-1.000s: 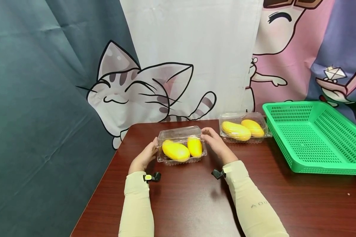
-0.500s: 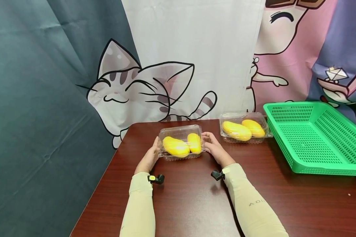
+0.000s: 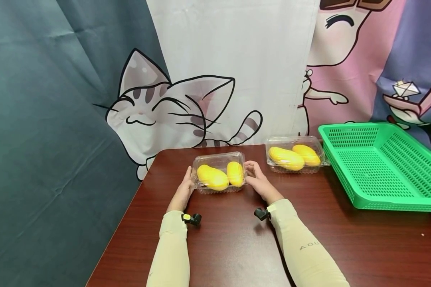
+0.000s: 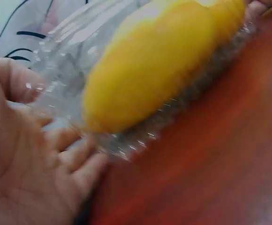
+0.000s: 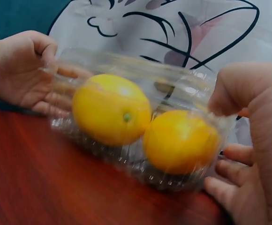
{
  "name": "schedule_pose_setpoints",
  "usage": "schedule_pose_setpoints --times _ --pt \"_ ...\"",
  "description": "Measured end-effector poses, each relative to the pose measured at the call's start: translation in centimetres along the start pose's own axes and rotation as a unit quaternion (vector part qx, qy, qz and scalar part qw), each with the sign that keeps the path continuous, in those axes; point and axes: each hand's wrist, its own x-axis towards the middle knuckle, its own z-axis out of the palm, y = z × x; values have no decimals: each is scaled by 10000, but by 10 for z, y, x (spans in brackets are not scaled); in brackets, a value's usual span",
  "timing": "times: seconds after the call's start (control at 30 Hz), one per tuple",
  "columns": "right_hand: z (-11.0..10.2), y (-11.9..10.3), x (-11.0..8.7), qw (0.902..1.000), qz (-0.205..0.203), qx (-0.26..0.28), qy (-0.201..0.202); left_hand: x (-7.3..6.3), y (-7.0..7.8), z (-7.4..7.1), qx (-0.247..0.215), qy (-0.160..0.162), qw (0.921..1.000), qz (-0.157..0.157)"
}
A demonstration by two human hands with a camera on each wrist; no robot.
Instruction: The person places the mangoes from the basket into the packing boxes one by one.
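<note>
A clear plastic clamshell box holds two yellow mangoes, one larger mango on the left and one narrower mango on the right. Its lid is down. My left hand grips the box's left end; in the left wrist view the thumb is at the side and the fingers reach along the lower edge. At the opposite end my right hand holds the box, its thumb near the top and its fingertips by the base. The farther fingers are partly hidden behind the plastic.
A second clear box with two mangoes stands to the right, near the table's back edge. Beside it is a green slotted basket. A cartoon-print curtain hangs behind the brown table.
Between the first two frames the box has shifted slightly up in the head view and its mangoes have moved a little. Both hands still hold its ends; the left forearm has moved slightly right.
</note>
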Motion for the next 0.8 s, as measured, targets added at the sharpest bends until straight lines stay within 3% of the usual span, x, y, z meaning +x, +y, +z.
schedule_pose_setpoints --times 0.07,0.1,0.17,0.27,0.33,0.43,0.53,0.67,0.8 --pt "1 1 -2 9990 -52 -349 258 -14 13 12 876 623 9942 -45" --pt "1 2 -2 9973 -83 -610 401 -19 16 16 1336 955 9864 -109" --pt "3 3 -4 9891 -50 -1282 721 -25 18 22 2192 1547 9630 -269" --pt "7 2 -6 9686 42 -2211 1134 -26 18 28 2590 2054 9436 -205" --pt "10 3 -6 9582 89 -2566 1264 -26 16 32 2572 2296 9385 -162" --pt "16 3 -7 9561 159 -2618 1308 -25 12 36 2180 2556 9418 -120" --pt "23 2 -7 9625 272 -2344 1340 -24 10 40 1693 2705 9477 -44" --pt "31 -3 -6 9699 364 -1801 1598 -22 11 44 1339 2781 9511 62" --pt "36 -5 -3 9685 363 -1513 1944 -21 13 47 1085 2771 9547 4"
